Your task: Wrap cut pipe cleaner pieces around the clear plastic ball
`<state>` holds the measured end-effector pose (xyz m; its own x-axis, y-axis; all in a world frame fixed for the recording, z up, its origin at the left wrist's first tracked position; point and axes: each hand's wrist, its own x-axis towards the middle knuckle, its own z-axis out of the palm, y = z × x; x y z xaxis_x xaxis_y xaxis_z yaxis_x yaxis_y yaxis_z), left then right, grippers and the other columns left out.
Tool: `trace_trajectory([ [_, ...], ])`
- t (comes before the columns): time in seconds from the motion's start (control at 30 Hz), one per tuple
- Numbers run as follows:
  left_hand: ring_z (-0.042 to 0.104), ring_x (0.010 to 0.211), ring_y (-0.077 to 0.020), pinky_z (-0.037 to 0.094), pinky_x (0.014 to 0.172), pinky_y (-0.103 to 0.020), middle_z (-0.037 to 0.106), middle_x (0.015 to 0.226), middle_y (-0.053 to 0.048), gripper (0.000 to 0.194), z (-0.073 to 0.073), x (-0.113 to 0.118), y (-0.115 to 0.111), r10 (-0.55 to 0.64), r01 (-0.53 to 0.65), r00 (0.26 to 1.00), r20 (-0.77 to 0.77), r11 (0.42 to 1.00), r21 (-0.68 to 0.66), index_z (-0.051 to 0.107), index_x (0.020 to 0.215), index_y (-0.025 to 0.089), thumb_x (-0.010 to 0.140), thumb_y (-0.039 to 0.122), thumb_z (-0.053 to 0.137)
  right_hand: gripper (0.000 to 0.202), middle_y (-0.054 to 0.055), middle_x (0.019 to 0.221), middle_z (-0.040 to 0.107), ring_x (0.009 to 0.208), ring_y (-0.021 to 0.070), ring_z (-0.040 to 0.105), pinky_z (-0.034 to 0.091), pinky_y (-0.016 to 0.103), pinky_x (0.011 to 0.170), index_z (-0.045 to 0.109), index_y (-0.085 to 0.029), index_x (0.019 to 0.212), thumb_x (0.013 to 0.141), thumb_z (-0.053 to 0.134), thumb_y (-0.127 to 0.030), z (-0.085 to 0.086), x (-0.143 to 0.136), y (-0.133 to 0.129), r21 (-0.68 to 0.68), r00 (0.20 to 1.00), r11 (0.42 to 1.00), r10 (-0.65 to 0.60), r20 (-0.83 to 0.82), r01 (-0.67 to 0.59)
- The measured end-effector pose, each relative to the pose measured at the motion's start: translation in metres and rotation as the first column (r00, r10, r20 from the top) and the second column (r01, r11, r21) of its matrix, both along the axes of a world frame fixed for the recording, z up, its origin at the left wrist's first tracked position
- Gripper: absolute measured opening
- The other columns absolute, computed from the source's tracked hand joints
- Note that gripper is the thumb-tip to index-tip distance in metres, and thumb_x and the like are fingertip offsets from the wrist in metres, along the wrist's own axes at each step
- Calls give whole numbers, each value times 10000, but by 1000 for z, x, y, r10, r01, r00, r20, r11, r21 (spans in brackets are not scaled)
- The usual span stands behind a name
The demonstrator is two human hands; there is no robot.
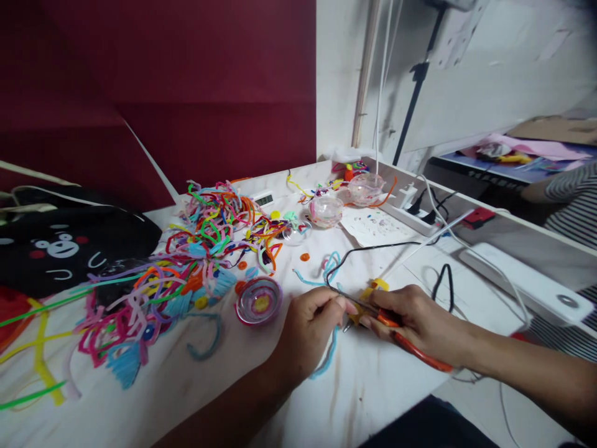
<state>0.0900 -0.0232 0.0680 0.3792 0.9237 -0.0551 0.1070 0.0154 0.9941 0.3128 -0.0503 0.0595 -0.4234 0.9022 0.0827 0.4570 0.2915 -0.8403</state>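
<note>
My left hand (308,326) pinches the near end of a thin black wire (368,249) that loops away across the white table (224,373). My right hand (420,320) grips orange-handled pliers (415,350), whose jaws meet the wire right beside my left fingertips. A small yellow piece (379,285) lies just behind my right hand. A light blue pipe cleaner (326,358) runs under my left hand.
A big tangle of coloured pipe cleaners (186,261) covers the left half. A clear dome with a coloured coil (259,301) sits by my left hand; more domes (326,210) stand farther back. A black bag (60,246), a power strip (413,214) and a white device (522,280) border the table.
</note>
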Motion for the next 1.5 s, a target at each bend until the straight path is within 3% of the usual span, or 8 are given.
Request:
trace_trajectory([
  [0.23, 495, 630, -185, 391, 641, -323, 546, 594, -5, 277, -3, 0, 3, -6, 7, 1000, -15, 1000, 23, 728, 651, 225, 819, 425, 638, 488, -37, 600, 535, 523, 133, 416, 352, 274, 509, 557, -250, 746, 990, 746, -628, 3, 7, 2, 67, 998, 997, -47, 51, 44],
  [0.43, 476, 638, -183, 366, 644, -320, 514, 586, 11, 292, -10, 0, 3, 9, -7, 999, -53, 999, 31, 715, 651, 229, 824, 446, 623, 670, -70, 593, 372, 566, 109, 332, 260, 235, 492, 458, -245, 669, 920, 763, -786, 16, 42, 30, 85, 957, 958, -280, 78, 274],
  [0.53, 482, 647, -188, 367, 648, -323, 513, 588, 8, 306, -11, 0, 2, 6, -4, 998, -64, 1000, 31, 722, 656, 229, 832, 455, 614, 680, -99, 579, 339, 518, 98, 307, 218, 239, 462, 445, -268, 660, 803, 872, -777, 24, 70, 53, -170, 932, 917, -359, 49, 362],
  [0.77, 469, 626, -185, 383, 651, -322, 526, 587, -1, 307, -9, 1, 3, -19, 21, 997, -77, 1000, 19, 728, 645, 225, 807, 467, 629, 595, -93, 607, 436, 466, 101, 382, 274, 257, 484, 630, -224, 910, 1060, 472, -777, 39, 111, 88, -383, 920, 854, -391, -23, 353],
  [0.93, 435, 612, -174, 388, 652, -316, 483, 568, 19, 320, -10, 2, 4, -29, 29, 995, -97, 1000, -2, 737, 663, 219, 803, 487, 634, 676, -55, 662, 525, 512, 121, 473, 350, 248, 510, 673, -199, 1022, 1028, 499, -853, 35, 134, 104, -507, 927, 812, -370, -63, 290],
  [1.23, 428, 632, -163, 363, 647, -305, 437, 590, 50, 309, -5, -1, 11, 20, -18, 994, -112, 1000, 21, 751, 746, 212, 809, 510, 699, 778, -25, 668, 557, 489, 120, 477, 291, 225, 452, 698, -164, 1074, 939, 612, -925, 24, 151, 114, -634, 936, 772, -252, -244, 42],
  [1.33, 424, 606, -161, 351, 623, -303, 405, 591, 76, 370, 7, 6, 28, 30, -27, 992, -124, 999, 29, 849, 962, 200, 812, 509, 711, 765, -26, 681, 577, 490, 113, 484, 333, 219, 466, 702, -161, 1102, 956, 619, -907, 23, 143, 106, -626, 921, 777, -198, -336, -62],
  [1.5, 558, 730, -175, 480, 776, -321, 574, 758, 29, 310, 32, 42, 76, 148, -102, 980, -133, 949, 299, 891, 1056, 173, 801, 317, 792, 821, -25, 685, 596, 476, 103, 482, 303, 213, 434, 713, -149, 1083, 880, 703, -944, 15, 124, 88, -607, 888, 758, -83, -452, -239],
])
